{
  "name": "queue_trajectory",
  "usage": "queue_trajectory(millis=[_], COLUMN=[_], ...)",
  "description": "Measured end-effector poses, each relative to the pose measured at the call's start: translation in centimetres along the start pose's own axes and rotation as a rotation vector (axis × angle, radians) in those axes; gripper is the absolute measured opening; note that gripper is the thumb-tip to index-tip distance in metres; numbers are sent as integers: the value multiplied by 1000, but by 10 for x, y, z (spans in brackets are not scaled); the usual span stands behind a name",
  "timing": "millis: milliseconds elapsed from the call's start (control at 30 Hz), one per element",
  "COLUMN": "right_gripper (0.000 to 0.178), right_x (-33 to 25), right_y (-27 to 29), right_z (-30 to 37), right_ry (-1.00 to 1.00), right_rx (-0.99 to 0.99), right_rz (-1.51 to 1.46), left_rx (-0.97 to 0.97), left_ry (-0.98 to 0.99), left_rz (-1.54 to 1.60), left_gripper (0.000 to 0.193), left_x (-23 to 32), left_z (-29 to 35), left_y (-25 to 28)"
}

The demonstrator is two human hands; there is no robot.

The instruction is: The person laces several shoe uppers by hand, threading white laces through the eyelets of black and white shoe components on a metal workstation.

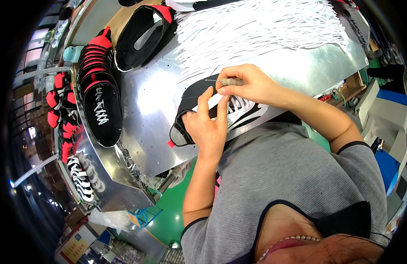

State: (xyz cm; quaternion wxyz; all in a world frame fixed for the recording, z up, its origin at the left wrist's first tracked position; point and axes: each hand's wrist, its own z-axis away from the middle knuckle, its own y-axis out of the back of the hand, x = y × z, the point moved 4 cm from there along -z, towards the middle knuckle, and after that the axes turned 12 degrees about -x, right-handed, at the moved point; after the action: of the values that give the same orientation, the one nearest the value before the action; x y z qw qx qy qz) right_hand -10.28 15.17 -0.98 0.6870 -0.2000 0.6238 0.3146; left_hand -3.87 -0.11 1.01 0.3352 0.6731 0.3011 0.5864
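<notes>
Pieces (60,110) in red and black crowd your far left, too jumbled to count, with one black-and-white piece (80,181) below them. Right of these runs one stack of uppers (100,127), black and red, nested so tightly that only edges show behind the front one. One loose upper (144,42) lies beyond, its opening facing up. Next, on the bare metal table (146,114) before you, is one shoe (197,93), its red tab (170,144) toward the left. Your left hand (205,127) rests on it, forefinger and thumb spread apart; the other fingers are partly out of sight, so whether that grip closes on the shoe cannot be told. Your right hand (249,83) is closed around one tool (232,82), finger and thumb pinching its handle, the thin shaft pointing left above the shoe. Both hands hide part of the white lacing (241,108). Beyond them, reaching farther right, spreads one layer of white laces (260,35), too many to count and cut off by the top edge.
</notes>
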Motion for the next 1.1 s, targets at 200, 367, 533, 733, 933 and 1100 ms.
queue_trajectory(millis=[200,367,533,733,933,1100], right_gripper=[21,15,15,13,19,21], right_x=[-25,-27,-28,-32,-29,-36], right_y=[7,6,3,-13,-24,-23], right_z=[28,38,37,19,29,28], right_ry=[-5,15,98,117,247,228], right_rx=[58,46,54,-41,-70,-96], right_rz=[149,443,608,917,923,933], left_rx=[83,39,44,16,57,17], left_ry=[-71,-18,-79,-94,-17,26], left_rz=[143,174,134,187,341,445], left_gripper=[33,33,34,35,43,43], left_x=[-1,-1,-1,9,-4,0], left_z=[-2,2,4,9,19,23], left_y=[-2,-2,-1,2,-3,-11])
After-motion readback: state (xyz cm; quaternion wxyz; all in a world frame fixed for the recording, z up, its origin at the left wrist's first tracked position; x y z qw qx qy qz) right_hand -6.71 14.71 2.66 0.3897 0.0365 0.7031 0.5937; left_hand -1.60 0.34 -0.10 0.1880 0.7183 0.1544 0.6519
